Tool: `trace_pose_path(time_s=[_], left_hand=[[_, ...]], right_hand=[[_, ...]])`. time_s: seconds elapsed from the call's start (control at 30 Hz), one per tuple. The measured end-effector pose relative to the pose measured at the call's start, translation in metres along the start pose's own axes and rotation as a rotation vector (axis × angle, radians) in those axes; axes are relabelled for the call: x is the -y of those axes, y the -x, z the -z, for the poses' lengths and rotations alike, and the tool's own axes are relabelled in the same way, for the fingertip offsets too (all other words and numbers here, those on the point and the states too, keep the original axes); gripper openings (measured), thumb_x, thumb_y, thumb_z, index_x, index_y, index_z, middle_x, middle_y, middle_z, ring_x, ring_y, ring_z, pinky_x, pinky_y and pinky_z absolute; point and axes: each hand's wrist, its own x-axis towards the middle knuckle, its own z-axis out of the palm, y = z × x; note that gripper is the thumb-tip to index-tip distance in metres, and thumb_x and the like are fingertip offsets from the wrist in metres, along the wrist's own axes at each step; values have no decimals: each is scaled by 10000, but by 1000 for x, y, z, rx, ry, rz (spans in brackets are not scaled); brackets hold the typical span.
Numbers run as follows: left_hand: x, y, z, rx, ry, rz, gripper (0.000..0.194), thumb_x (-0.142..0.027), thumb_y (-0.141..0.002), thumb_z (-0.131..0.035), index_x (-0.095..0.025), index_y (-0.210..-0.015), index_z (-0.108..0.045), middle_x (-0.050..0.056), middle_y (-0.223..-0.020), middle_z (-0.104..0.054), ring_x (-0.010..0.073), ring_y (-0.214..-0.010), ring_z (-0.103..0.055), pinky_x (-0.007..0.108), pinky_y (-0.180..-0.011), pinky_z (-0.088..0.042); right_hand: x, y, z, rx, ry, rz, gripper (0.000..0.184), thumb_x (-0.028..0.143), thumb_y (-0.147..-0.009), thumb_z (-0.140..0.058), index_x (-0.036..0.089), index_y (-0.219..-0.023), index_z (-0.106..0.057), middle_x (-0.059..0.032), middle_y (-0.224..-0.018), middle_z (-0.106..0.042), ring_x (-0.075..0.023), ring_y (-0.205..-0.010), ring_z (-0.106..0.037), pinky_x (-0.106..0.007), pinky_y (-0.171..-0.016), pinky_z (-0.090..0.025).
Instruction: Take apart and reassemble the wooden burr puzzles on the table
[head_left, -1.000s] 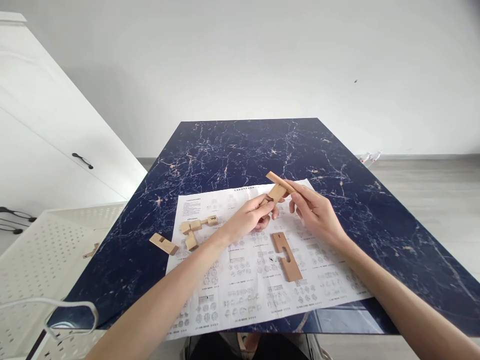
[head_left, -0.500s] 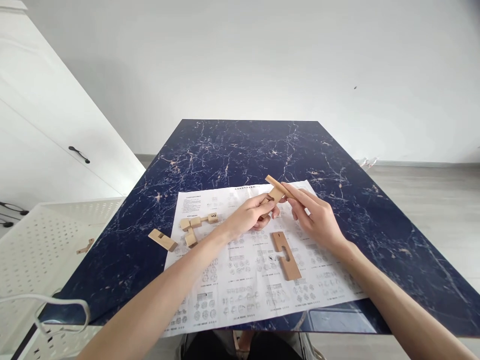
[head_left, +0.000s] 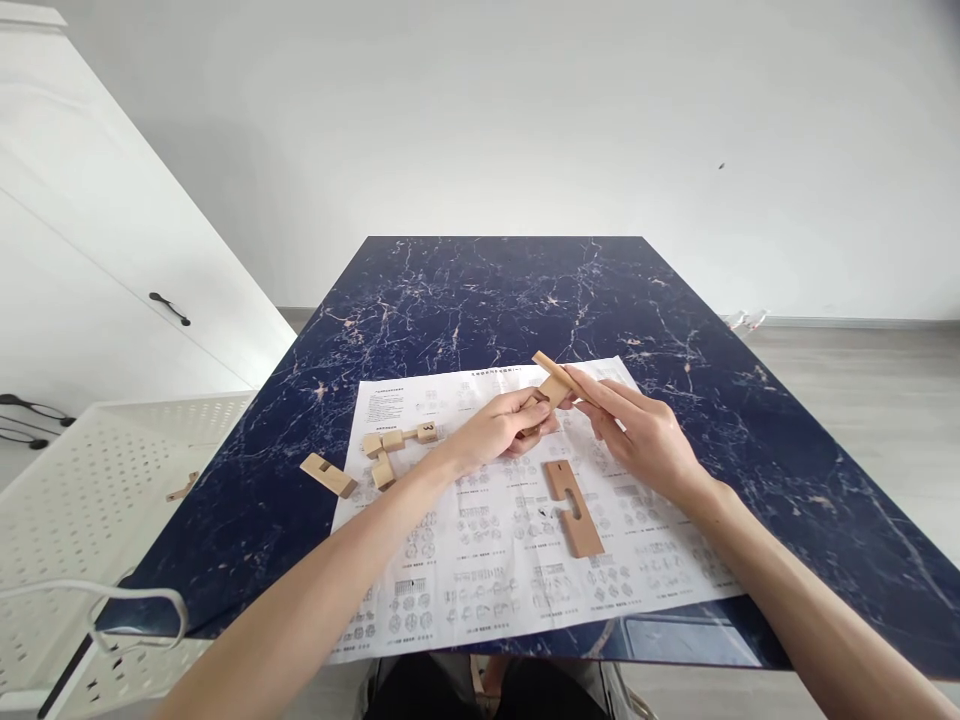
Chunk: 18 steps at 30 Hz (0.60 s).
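The left hand (head_left: 504, 425) grips a pale wooden block (head_left: 553, 389) between thumb and fingers, above the far part of the printed sheet (head_left: 480, 540). The right hand (head_left: 637, 425) holds a wooden bar (head_left: 549, 364) set crosswise against the block's upper end, fingers stretched along it. Fingers hide much of both pieces; whether they interlock cannot be told. The forearms cover parts of the sheet, whose small print is illegible.

Nearer the person, a notched brown piece (head_left: 585, 530) lies on the sheet. Left of the hands sits pale branching woodwork (head_left: 392, 440) marked 3, then a slotted block (head_left: 328, 475) at the sheet's left edge on the blue counter (head_left: 487, 290).

A second ago a dark mark showed on the gripped block; now it is out of sight. The loose pieces have stayed put.
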Motion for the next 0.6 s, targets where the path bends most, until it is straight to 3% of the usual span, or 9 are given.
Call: trace_pose_path(time_s=[0.17, 0.6], left_hand=[[0, 2, 0, 11, 18, 24, 209, -328, -1131, -482, -168, -1207, -594, -67, -776, -348, 64, -489, -236, 267, -470, -168], [3, 2, 2, 45, 51, 14, 215, -368, -1129, -537, -212, -988, -493, -70, -760, -370, 44, -467, -229, 261, -468, -159]], right_hand=[[0, 2, 0, 36, -6, 29, 550, 194, -1156, -494, 302, -1694, -457, -6, -844, -673, -124, -588, -525, -259, -566, -482], [6, 7, -4, 73, 76, 16, 641, 140, -1113, -430, 311, -1730, -393, -27, -919, -822, -140, -600, -655, -255, -584, -561]])
